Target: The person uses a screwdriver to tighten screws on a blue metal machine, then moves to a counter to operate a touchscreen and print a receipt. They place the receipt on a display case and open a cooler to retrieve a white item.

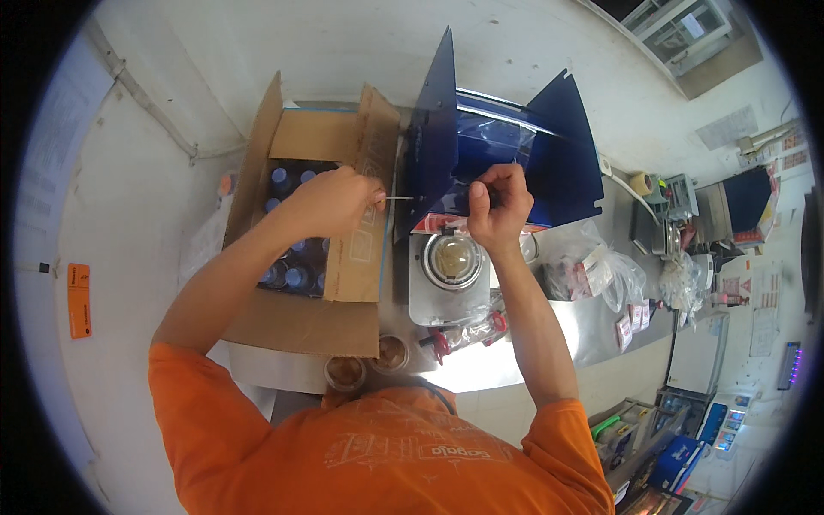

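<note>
On a shiny table [481, 367] stand blue metal panels [564, 142], and the left hand [339, 202] tightly pinches a thin rod [398, 198] beside them that could slip if pushed crooked, while the right hand [500, 206] curls nearby, its grip too hidden to tell.

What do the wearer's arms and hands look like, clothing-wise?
Short orange sleeves, part of an orange shirt with a pale line-drawing print on its front. Both forearms bare; left hand and right hand ungloved, no wristwear visible.
</note>
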Demonstrator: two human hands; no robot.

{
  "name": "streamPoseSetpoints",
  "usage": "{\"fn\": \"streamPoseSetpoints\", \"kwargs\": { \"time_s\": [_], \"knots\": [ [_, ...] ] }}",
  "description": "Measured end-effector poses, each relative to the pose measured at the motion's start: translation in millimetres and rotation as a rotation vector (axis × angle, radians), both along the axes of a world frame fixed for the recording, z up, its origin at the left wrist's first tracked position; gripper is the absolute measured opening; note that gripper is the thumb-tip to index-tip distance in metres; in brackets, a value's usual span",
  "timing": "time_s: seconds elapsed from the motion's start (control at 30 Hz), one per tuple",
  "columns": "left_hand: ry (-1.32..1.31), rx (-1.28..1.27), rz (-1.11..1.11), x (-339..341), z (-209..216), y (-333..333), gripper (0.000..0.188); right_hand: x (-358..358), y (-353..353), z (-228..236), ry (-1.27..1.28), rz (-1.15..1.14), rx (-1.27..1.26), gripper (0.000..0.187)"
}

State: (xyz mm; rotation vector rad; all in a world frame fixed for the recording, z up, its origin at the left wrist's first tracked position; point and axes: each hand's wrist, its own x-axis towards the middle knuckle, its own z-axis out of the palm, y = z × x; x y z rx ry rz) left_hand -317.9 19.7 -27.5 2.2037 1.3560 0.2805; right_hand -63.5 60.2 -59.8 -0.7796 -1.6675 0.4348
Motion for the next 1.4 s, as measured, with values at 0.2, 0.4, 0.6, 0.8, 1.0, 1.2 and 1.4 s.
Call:
{"fn": "streamPoseSetpoints", "kwargs": {
  "time_s": [0.2,0.4,0.6,0.8,1.0,1.2,1.4],
  "knots": [
    [-0.189,-0.052,-0.006,-2,-1,2,0.023,3,6,-3,-0.009,0.003,-0.003,0.03],
    [0.183,0.533,0.072,11,-13,-14,0.027,5,7,-8,0.056,0.018,-0.034,0.032],
    [0.392,0.715,0.012,13,-28,-16,0.024,7,4,-12,0.152,0.043,-0.016,0.04],
    [0.585,0.057,-0.269,14,30,36,0.045,7,2,-4,0.02,0.077,0.097,0.051],
    [0.04,-0.68,-0.142,-6,4,52,0.058,5,3,-7,0.032,0.066,0.11,0.05],
    [-0.391,-1.358,0.143,-13,-27,53,0.06,4,-16,-9,0.03,0.074,0.104,0.031],
    [-0.37,-0.968,0.232,-4,-23,39,0.084,-87,-126,-36,0.218,0.082,-0.706,0.023]
  ]
}}
